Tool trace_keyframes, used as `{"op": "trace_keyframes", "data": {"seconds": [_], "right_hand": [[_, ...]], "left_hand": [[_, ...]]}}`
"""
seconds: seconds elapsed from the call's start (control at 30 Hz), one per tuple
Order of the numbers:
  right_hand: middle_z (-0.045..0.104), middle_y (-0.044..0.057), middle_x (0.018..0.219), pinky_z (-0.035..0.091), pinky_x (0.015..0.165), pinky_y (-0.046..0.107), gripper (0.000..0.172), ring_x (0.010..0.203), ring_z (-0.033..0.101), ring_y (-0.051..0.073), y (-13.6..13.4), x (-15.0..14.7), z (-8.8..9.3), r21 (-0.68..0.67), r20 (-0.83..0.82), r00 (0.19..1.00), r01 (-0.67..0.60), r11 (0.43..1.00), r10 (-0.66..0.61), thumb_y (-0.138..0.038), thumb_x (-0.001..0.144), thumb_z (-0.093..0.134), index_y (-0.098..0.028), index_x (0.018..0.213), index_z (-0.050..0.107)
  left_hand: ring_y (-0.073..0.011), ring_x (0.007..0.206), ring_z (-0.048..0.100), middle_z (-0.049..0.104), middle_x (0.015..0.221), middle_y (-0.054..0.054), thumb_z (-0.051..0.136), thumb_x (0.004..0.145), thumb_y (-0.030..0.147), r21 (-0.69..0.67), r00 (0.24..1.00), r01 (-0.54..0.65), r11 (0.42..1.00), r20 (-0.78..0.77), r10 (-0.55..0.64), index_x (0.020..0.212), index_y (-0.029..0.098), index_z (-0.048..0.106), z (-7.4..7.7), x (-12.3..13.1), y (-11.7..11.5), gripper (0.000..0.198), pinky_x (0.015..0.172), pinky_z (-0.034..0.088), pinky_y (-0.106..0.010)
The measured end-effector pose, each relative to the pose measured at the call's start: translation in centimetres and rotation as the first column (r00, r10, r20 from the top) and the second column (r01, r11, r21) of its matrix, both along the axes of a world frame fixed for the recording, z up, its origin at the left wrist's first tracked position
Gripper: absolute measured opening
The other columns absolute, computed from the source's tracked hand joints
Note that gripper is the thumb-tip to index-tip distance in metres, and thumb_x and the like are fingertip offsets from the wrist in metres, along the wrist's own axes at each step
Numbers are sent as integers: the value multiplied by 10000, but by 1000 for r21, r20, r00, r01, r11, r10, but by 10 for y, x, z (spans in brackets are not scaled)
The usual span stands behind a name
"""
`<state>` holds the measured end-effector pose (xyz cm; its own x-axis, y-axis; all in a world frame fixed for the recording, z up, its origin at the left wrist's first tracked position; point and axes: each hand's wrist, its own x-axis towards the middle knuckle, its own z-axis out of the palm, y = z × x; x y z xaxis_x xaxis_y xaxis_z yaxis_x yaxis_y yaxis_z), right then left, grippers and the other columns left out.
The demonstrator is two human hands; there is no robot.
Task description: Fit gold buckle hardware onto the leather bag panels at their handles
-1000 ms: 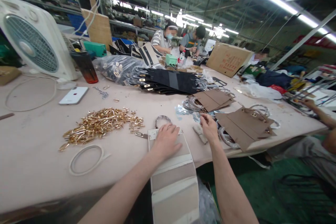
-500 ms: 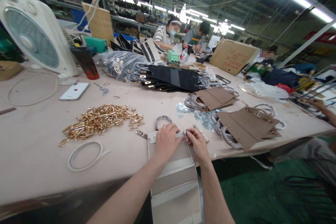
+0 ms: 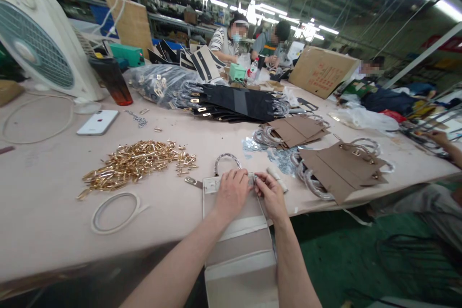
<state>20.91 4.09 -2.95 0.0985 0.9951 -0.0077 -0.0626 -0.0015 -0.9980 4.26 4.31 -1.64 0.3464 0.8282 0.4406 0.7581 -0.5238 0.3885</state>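
A beige-and-taupe bag panel (image 3: 240,228) lies lining side up, with its lower part hanging over the table's front edge. My left hand (image 3: 233,195) rests on its upper part, fingers curled over near the top edge and holding it down. At the panel's upper right corner, my right hand (image 3: 270,195) pinches with thumb and forefinger. Whatever is in that pinch is too small and covered to make out. A wrapped round handle (image 3: 227,156) sticks out beyond the top edge, and a strap with a metal plate (image 3: 193,182) pokes out at the left.
Left of the panel are a heap of gold-coloured metal fittings (image 3: 133,166) and a tape roll (image 3: 115,212). Brown bag panels (image 3: 341,168) and scattered silver plates (image 3: 285,160) lie right. Black panels (image 3: 234,101), a phone (image 3: 97,122), a tumbler (image 3: 111,82) and a fan (image 3: 39,41) stand farther back.
The view has shifted slightly. My right thumb and forefinger have moved a little at the panel's corner, while my left hand stays on the panel.
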Motion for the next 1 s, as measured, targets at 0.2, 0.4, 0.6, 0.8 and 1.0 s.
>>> {"op": "trace_keyframes", "data": {"seconds": [0.2,0.4,0.6,0.8,1.0], "right_hand": [[609,-32,676,423,546,271,340,563,515,130,-2,-4,4,18,42,999,12,1000,-13,-501,840,776,-232,1036,712],[640,-18,713,439,568,278,333,595,552,141,-1,-4,0,25,80,997,18,1000,-20,-496,847,781,-236,1044,714],[652,-14,709,456,604,284,354,614,556,143,3,5,-5,16,34,997,66,998,-66,-523,818,809,-230,997,721],[693,10,719,484,636,295,325,638,572,152,4,3,1,-11,134,990,-42,999,43,-499,816,814,-211,963,783],[789,50,916,559,762,347,265,810,682,220,6,-7,8,9,211,977,-32,999,29,-466,811,807,-233,938,813]], "left_hand": [[-279,1158,572,667,1285,-65,647,997,285,-13,1000,-7,1000,16,7,1059,224,630,0,2,2,89,947,458,-470],[-280,1135,576,675,1255,-58,651,991,274,-24,999,-20,1000,47,21,1032,228,618,0,0,3,70,950,474,-474],[-291,1196,566,644,1261,-80,783,894,373,-63,985,-6,998,173,17,1083,225,594,-5,-5,3,305,985,496,-464],[-298,1208,566,647,1269,-89,813,865,366,-66,982,-15,998,186,27,1104,210,580,-10,-3,5,369,1012,493,-468],[-307,1192,583,653,1250,-99,744,920,408,-57,981,-17,998,191,28,1128,217,580,-9,-4,5,327,989,498,-481]]}}
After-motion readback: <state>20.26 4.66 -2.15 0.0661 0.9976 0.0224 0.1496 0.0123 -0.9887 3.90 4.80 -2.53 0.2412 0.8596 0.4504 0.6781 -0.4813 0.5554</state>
